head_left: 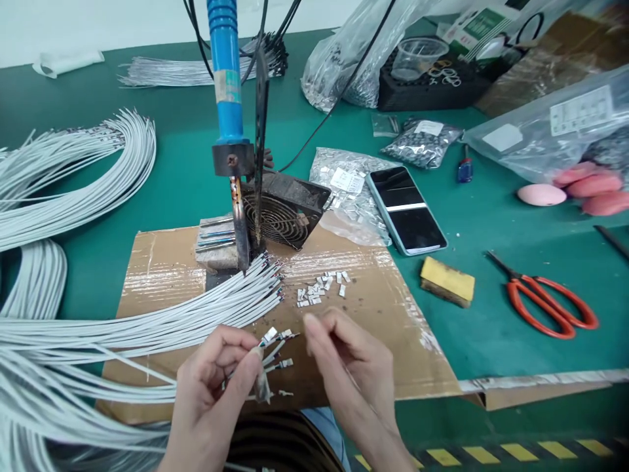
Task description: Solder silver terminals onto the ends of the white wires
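My left hand (pixel 216 387) is closed in a pinch on the ends of a few white cables (pixel 273 354), whose small metal terminals stick out to the right. My right hand (pixel 344 360) hovers just right of those tips, fingers curled and pinched together; what they hold is too small to make out. A small pile of loose metal terminals (pixel 322 288) lies on the cardboard sheet (pixel 373 341) just beyond both hands. A fan of white cable ends (pixel 246 295) rests under the blue-handled soldering iron (pixel 225 78) held upright in a stand.
Big bundles of white cable (pixel 59 190) fill the left side. A small black fan (pixel 282 216), a phone (pixel 405 210), a yellow sponge (pixel 447 280), red scissors (pixel 545 301), a screwdriver (pixel 464 167) and bags of parts (pixel 550 131) lie on the green table.
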A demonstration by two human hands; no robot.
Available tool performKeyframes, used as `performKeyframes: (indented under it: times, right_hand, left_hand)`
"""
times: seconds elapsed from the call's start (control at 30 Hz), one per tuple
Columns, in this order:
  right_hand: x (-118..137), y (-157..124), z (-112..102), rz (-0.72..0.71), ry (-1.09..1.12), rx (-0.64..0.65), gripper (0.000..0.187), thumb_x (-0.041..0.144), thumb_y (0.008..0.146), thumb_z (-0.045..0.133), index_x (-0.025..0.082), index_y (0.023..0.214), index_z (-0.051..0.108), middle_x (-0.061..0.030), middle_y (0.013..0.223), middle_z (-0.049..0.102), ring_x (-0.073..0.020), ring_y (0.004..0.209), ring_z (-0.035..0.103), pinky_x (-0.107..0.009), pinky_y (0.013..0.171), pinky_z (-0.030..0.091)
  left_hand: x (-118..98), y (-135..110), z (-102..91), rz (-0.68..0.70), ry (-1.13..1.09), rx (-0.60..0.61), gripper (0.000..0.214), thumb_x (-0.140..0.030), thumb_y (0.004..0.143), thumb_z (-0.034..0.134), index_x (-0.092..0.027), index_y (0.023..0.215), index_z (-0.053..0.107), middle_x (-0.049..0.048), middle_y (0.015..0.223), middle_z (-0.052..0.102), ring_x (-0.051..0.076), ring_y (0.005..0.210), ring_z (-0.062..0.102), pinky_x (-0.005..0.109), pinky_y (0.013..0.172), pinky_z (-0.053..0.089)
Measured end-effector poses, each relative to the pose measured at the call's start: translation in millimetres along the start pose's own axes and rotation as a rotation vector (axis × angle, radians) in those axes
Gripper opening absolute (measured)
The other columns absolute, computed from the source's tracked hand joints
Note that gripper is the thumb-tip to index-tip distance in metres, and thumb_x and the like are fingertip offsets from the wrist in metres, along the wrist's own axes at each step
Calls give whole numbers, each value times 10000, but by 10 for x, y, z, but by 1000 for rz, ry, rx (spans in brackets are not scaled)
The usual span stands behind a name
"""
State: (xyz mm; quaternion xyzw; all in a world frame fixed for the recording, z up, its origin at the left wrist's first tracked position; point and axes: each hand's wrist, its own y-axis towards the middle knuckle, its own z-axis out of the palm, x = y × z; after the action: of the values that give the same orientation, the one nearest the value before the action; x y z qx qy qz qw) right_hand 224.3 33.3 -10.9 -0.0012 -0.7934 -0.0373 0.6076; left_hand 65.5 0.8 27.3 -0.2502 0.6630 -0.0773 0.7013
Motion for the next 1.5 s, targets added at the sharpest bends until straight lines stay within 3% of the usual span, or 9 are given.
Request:
performKeyframes:
  times: [0.1,0.17,0.27,0.37,0.43,0.53,0.73,0.93,1.5]
  right_hand:
    - [78,25,62,96,179,201,283,335,1008,641,201,759,629,30,716,541,-124,631,499,-245,554,399]
    - [116,40,83,120,253,266,275,303,999,633,193,747,641,34,713,526,-118,630,486,-244,553,385]
    - [126,26,77,84,273,320,248,232,983,644,191,738,639,41,702,526,-113,629,482,-244,556,370]
    - [83,-33,58,-31,235,354,213,169,982,656,190,770,650,31,728,569,-119,675,518,-250,609,393]
    - [42,-80,54,-131,209,347,193,136,988,654,191,802,654,25,748,588,-127,713,530,-259,662,413]
    - [-5,-136,62,-185,195,315,175,121,989,659,199,832,658,26,747,591,-132,727,524,-264,682,419]
    - [2,-168,74,-109,230,285,185,138,986,674,204,814,661,40,739,583,-115,691,519,-243,623,400]
    - [39,-139,91,-43,274,289,213,163,968,674,193,757,671,34,705,574,-120,650,508,-254,590,387]
    - [59,-102,103,41,304,298,234,188,945,673,190,711,660,33,673,569,-123,626,507,-257,583,382]
  left_hand:
    - [19,-54,-5,-10,-4,8,427,-590,806,844,-183,840,718,-21,608,669,105,559,522,206,559,377]
    - [29,-112,-4,-16,25,11,438,-598,798,849,-183,838,714,-20,604,664,102,556,516,209,558,365]
    - [47,-199,-25,-53,32,64,470,-624,803,833,-177,826,690,-15,607,649,95,566,489,208,559,341]
    - [68,-252,-73,-162,-1,138,483,-624,804,835,-175,825,659,-25,621,646,41,493,347,191,494,249]
    - [82,-268,-106,-230,-23,172,487,-622,800,840,-176,833,646,-33,628,652,14,455,257,187,459,172]
    - [102,-283,-141,-245,-37,189,479,-618,810,833,-177,851,652,-26,637,660,6,443,260,182,442,120]
    - [150,-306,-178,-174,14,181,415,-592,867,794,-188,893,700,-6,673,685,11,446,259,196,425,75]
    - [133,-319,-142,-138,23,118,392,-564,845,829,-190,888,722,-11,638,682,34,470,273,203,435,121]
    - [120,-288,-129,-151,-14,111,385,-553,827,852,-193,886,732,-7,632,713,17,436,304,186,422,105]
